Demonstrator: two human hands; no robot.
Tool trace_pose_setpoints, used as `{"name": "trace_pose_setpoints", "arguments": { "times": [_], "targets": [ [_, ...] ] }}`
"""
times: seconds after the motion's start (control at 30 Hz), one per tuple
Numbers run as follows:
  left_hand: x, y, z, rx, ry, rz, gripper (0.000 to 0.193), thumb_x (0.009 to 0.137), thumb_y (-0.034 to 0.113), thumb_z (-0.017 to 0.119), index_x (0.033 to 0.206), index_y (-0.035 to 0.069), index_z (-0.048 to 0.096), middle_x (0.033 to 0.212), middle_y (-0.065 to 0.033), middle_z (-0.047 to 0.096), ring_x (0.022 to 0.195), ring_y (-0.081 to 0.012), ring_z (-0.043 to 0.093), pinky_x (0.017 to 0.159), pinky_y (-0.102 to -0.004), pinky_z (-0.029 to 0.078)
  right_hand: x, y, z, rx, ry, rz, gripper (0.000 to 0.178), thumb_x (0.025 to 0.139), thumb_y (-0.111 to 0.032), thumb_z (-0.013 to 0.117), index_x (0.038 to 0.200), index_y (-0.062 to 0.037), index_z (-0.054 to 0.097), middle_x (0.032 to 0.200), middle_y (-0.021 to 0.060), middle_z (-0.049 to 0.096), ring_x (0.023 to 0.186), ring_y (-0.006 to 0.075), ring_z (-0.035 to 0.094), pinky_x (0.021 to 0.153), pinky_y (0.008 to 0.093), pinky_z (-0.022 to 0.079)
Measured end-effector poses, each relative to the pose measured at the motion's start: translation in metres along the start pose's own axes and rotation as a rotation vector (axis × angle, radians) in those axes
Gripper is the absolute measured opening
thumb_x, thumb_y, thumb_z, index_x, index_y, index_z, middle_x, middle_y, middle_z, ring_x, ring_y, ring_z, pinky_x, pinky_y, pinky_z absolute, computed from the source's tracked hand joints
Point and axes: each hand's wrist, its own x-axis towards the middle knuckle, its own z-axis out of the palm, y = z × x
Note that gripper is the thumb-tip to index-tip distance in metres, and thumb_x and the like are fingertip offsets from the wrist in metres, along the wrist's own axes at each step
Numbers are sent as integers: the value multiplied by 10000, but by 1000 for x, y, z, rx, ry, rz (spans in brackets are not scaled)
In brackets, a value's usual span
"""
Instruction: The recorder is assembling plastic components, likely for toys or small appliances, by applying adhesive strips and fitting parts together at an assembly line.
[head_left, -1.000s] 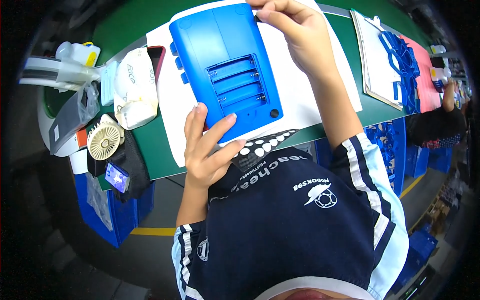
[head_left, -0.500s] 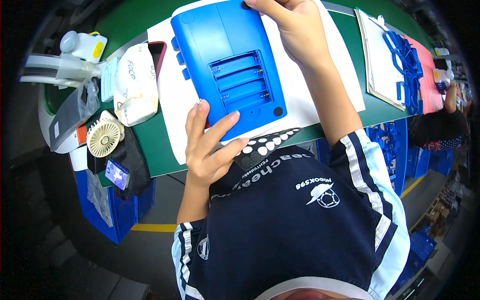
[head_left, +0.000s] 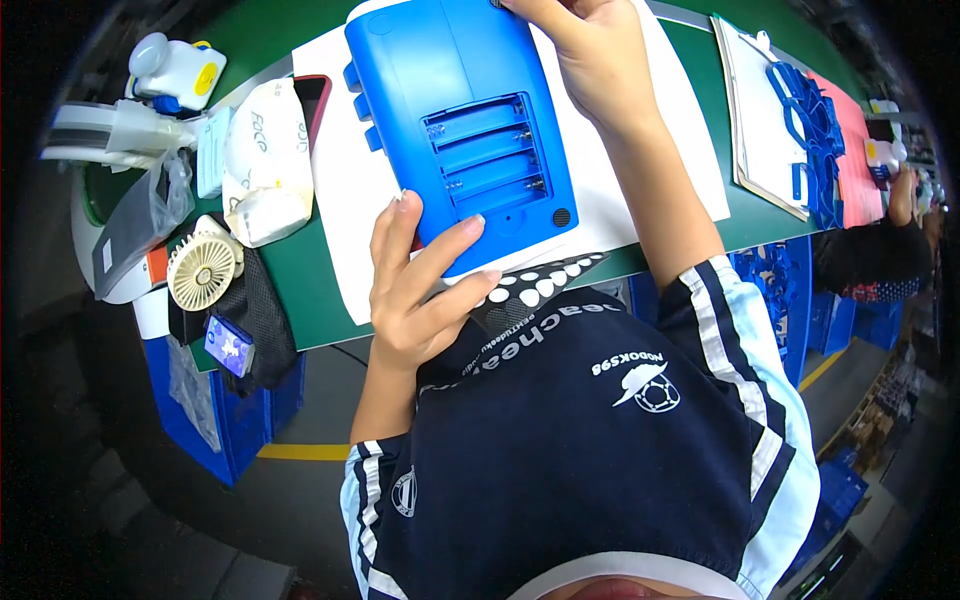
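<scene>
A blue plastic housing (head_left: 440, 60) lies with its battery compartment (head_left: 487, 155) facing up; the slots hold metal springs and no batteries. My left hand (head_left: 415, 305) is closed at its near left corner, fingers over the edge. Between those fingers and my shirt sticks out a black adhesive sheet (head_left: 535, 290) with rows of white round spots. At the far right corner, the fingertips of my right hand (head_left: 605, 75) press a black round pad (head_left: 497, 3), partly cut off by the upper edge. Another black round pad (head_left: 562, 217) sits on the near right corner.
White paper (head_left: 640, 180) covers part of the green table (head_left: 315, 290). To the left are a small fan (head_left: 203, 272), a white bag (head_left: 268, 165) and a white bottle (head_left: 180, 75). Rightward lie a clipboard (head_left: 755, 120) and blue plastic parts (head_left: 815, 140). Another person (head_left: 875, 255) is at far right.
The housing has shifted slightly right and away, with both hands staying on it. Things on the left have moved a little in the picture.
</scene>
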Motion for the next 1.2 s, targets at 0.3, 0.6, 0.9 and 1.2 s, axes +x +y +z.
{"name": "trace_pose_setpoints", "arguments": {
  "times": [0.3,0.6,0.9,1.2],
  "targets": [
    [0,-2,-1,27,-18,17,215,650,89,676,853,147,638,1112,-84,584,1230,-359,356,905,-496,334,-3,-17,4,-207,6,39,136,814,-151,575,839,-18,593,743,11,570,696,86,514,673,217,403],
    [1,-1,-1,26,-18,12,253,634,61,676,871,139,633,1116,-91,582,1234,-356,351,913,-493,340,12,1,1,51,42,-124,133,778,-125,582,860,-20,568,739,30,565,704,106,524,668,238,420],
    [0,4,-7,38,-49,-56,238,586,28,644,813,98,657,1116,-98,580,1218,-371,367,929,-506,327,-85,-63,6,-398,-650,-187,208,682,-100,687,846,-57,566,825,76,497,823,238,485,747,317,391],
    [0,0,-3,19,24,-5,236,588,15,640,808,99,655,1127,-79,576,1221,-355,370,938,-506,321,-105,-65,10,-503,-677,-178,166,694,-131,680,805,-75,571,836,55,473,838,226,465,766,313,343]
  ]
}}
